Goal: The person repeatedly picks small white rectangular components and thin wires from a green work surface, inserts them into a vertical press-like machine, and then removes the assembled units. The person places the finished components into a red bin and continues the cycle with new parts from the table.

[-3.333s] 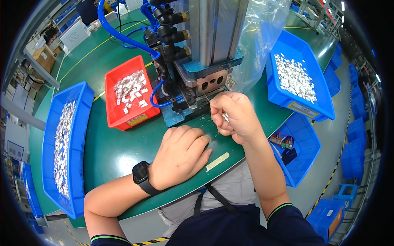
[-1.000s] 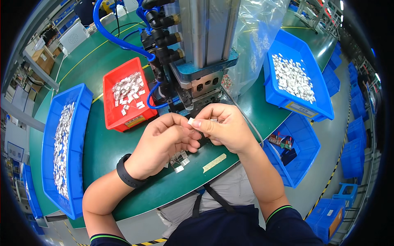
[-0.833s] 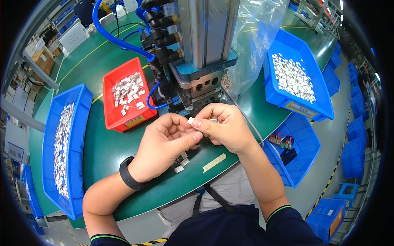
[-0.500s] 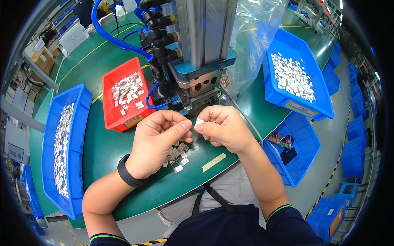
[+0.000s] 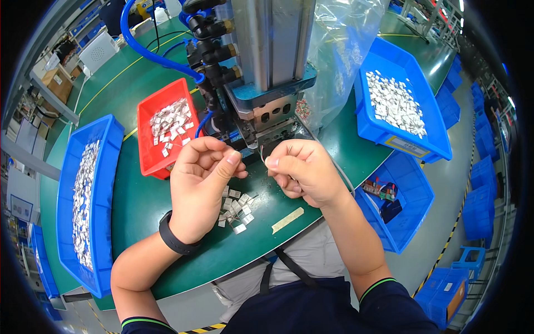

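Observation:
My left hand (image 5: 201, 181), with a dark band at its wrist, is closed in front of the press; thumb and forefinger meet at the tips, and whatever they may hold is hidden. My right hand (image 5: 307, 173) pinches a small part with thin wire leads (image 5: 262, 155), which stick out past the fingertips toward the press tooling. The rest of that part is covered by the fingers. The pneumatic press (image 5: 272, 114) stands just beyond both hands. Below and between them, a loose pile of small flat whitish parts with leads (image 5: 236, 210) lies on the green table (image 5: 167, 245).
A red bin (image 5: 146, 133) and a long blue bin (image 5: 105, 222) with small white parts stand at left. Another blue bin (image 5: 434, 106) of white parts is at right, above a lower blue bin (image 5: 411, 217). Tape (image 5: 287, 220) marks the table's front; a plastic bag (image 5: 339, 67) hangs behind.
My hands have moved apart, the left one leftward and slightly up. The white piece seen between them is now out of sight, and thin leads show at my right fingertips. The pile is more exposed.

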The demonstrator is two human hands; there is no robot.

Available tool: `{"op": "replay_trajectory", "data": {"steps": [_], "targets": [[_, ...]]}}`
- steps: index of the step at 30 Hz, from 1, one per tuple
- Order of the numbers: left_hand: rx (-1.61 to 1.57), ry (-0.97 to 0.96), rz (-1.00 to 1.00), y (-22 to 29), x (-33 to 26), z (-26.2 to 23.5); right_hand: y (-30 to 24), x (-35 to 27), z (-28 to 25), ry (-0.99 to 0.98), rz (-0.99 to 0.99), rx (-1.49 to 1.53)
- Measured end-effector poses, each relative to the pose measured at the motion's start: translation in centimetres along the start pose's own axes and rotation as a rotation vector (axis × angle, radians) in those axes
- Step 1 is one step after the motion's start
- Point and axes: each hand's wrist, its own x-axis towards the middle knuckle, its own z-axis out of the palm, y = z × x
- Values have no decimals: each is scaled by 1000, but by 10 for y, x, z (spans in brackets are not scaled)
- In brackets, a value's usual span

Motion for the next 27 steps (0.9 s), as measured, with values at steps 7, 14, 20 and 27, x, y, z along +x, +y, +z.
{"op": "replay_trajectory", "data": {"steps": [7,14,20,27], "targets": [[253,-133,15,4,-10,1,1,3,-1,60,17,23],[335,-170,-300,14,-3,2,1,1,7,-11,-107,-296],[339,-177,-415,18,-2,-1,11,3,5,-38,-334,-611],[-192,-192,-581,10,5,-7,6,0,8,-19,-284,-459]]}}
